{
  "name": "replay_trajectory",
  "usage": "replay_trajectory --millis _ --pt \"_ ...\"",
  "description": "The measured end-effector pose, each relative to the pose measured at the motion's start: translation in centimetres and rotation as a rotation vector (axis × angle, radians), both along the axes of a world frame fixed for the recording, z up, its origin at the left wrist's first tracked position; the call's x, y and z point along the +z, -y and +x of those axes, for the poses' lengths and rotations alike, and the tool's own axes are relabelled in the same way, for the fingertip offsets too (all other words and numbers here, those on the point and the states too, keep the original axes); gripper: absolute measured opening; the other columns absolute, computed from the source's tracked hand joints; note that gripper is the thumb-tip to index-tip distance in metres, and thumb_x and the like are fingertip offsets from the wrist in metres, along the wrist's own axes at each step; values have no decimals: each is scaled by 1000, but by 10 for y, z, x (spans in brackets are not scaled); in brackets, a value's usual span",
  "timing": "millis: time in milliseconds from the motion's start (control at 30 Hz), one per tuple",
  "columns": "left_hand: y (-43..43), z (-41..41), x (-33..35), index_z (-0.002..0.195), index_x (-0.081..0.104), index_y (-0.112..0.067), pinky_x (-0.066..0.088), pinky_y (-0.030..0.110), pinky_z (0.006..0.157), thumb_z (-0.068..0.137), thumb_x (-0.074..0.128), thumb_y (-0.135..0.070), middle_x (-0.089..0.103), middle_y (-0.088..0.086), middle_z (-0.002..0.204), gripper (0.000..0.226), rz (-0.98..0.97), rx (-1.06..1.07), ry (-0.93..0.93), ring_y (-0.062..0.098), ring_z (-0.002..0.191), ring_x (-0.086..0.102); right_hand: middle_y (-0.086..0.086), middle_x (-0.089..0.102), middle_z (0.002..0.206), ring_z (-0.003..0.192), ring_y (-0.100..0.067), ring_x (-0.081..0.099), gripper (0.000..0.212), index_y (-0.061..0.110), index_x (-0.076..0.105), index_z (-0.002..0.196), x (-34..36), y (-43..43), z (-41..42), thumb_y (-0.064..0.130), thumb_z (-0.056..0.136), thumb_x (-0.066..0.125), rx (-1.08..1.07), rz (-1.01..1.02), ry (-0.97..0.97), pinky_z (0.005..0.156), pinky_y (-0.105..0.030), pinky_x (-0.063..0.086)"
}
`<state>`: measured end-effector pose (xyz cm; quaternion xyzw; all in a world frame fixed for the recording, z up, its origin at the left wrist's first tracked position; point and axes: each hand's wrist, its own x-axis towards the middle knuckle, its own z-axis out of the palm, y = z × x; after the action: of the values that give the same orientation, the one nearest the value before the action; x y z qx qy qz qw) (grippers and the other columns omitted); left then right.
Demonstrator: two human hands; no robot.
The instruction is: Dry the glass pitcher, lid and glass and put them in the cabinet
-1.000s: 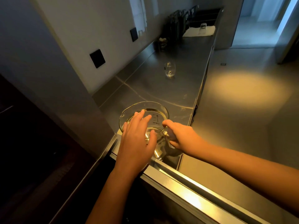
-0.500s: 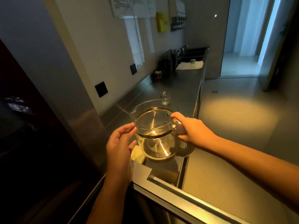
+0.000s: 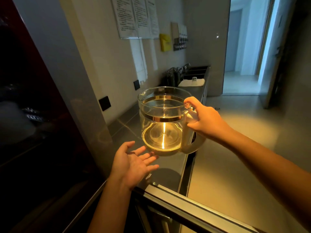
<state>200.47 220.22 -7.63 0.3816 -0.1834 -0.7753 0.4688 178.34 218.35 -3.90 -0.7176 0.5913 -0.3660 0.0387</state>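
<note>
Currently, the right hand (image 3: 204,119) holds the glass pitcher (image 3: 164,120) by its pale handle (image 3: 188,132), with the fingers (image 3: 191,100) wrapped around the upper part of the handle and the thumb near the rim. The pitcher is raised clear of the dark counter (image 3: 170,174), upright, with its pouring spout pointing to the left. A gold-coloured band runs around the neck, and no lid is fitted on the open top.

The left hand (image 3: 133,163) is positioned just below and to the left of the pitcher base, palm up, with its fingers spread wide and holding nothing. Whether the fingertips touch the base cannot be determined.

At the far end of the counter, a small glass (image 3: 194,78) stands on a white cloth (image 3: 191,82) beside a sink (image 3: 198,70). Two black wall sockets (image 3: 104,103) are mounted on the wall above the counter. Printed notices (image 3: 136,15) and a yellow item (image 3: 165,42) hang higher on the same wall.
</note>
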Motion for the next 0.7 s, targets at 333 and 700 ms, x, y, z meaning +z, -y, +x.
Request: replay_trajectory --millis 333,700 --pt "-34 3 3 145 15 5 11 60 110 91 37 -38 25 28 149 72 -12 51 -90 44 137 23 2 51 87 63 -11 51 57 30 38 126 16 -42 8 10 81 67 3 -11 76 51 -12 44" --pt "-92 5 7 138 31 9 17 54 110 88 39 -41 37 33 139 72 -109 208 -212 46 133 28 1 50 104 88 -14 51 74 27 30 134 35 -77 12 8 77 73 96 -36 231 73 -28 51"
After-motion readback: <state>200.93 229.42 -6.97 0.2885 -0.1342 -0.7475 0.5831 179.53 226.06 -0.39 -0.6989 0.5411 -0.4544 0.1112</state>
